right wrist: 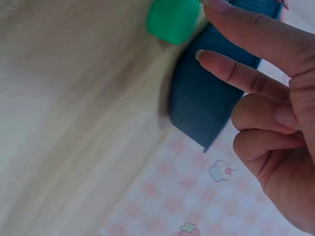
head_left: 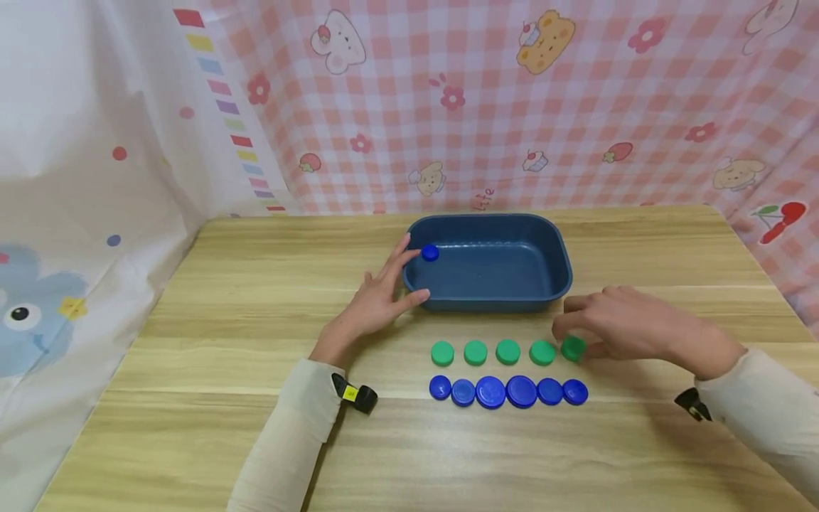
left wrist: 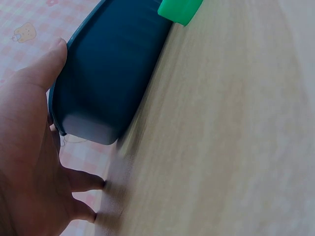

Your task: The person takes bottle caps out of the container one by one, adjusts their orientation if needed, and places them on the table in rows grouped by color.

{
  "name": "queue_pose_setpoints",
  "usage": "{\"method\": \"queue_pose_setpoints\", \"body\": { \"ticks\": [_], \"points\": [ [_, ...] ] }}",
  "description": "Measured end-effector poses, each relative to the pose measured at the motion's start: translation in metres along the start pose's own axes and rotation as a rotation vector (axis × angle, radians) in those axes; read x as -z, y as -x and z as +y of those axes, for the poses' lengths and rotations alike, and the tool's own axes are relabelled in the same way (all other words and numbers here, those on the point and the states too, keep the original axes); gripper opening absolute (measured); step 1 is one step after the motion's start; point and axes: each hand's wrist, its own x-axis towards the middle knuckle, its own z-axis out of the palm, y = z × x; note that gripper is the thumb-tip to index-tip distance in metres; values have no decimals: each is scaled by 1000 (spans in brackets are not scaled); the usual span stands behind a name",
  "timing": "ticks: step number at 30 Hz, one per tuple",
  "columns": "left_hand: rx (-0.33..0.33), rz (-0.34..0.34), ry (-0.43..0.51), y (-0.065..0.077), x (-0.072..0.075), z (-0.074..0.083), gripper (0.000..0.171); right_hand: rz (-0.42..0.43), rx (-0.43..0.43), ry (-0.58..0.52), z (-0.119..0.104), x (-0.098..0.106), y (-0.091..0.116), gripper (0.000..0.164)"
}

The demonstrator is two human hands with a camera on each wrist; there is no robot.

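My left hand [head_left: 377,295] grips the left end of a dark blue plastic basin [head_left: 486,304], thumb over the near rim and fingers along the left rim. A blue bottle cap [head_left: 430,253] lies inside, by the index fingertip. My right hand [head_left: 617,323] reaches over the right end of a row of green bottle caps [head_left: 475,353]. The end green cap [head_left: 573,348] sits tilted between its thumb and index finger. In the right wrist view those fingers stand apart, the thumb tip right beside a green cap [right wrist: 173,19], the other fingers curled.
Blue bottle caps [head_left: 490,392] of differing sizes line up in front of the green row. Everything stands on a wood-grain table [head_left: 256,320]. A pink checked cloth [head_left: 409,107] hangs behind the far edge, and a white cloth [head_left: 77,142] is at the left.
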Motion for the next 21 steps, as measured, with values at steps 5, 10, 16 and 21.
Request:
{"method": "queue_pose_setpoints", "body": {
  "ticks": [5, 10, 16, 21],
  "points": [
    [1, 1, 9, 1, 0, 0, 80, 28, 33, 53, -2, 12, -7, 34],
    [-1, 2, 9, 1, 0, 0, 80, 54, 54, 60, -3, 22, -14, 33],
    [0, 3, 2, 0, 0, -1, 82, 99, 100, 3, 3, 31, -22, 27],
    [2, 4, 0, 0, -1, 0, 83, 119, 131, 12, 10, 45, -32, 26]
  ]
}}
